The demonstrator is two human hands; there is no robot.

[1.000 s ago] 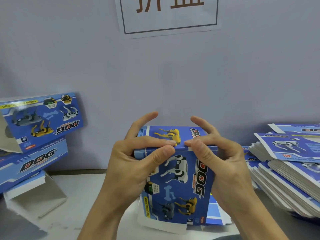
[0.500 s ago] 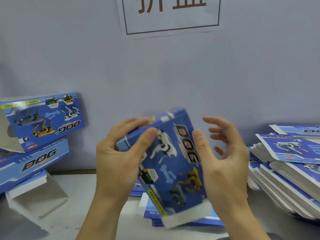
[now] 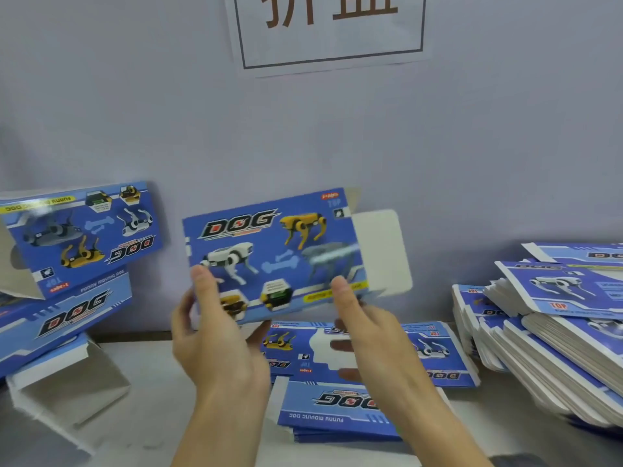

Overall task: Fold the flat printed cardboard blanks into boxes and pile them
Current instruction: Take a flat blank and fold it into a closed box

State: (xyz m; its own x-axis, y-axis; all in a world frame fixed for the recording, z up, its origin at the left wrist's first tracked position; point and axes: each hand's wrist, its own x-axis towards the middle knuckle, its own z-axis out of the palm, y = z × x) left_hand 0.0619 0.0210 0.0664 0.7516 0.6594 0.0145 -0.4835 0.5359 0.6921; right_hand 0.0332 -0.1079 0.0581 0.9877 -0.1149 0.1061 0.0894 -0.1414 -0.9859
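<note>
Grey table (image 3: 161, 412), grey wall (image 3: 472, 146) w/ paper sign (image 3: 330, 32). Folded boxes (image 3: 67, 264) piled left, flat blanks (image 3: 556, 348) right. Your left hand (image 3: 215, 342) & right hand (image 3: 377, 338) each pinch box (image 3: 269, 251).

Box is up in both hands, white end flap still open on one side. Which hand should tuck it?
Probably right. The open white flap sticks out at the box end nearest the right hand, whose thumb sits just below it. The left hand grips the far lower corner and can steady the box.
</note>
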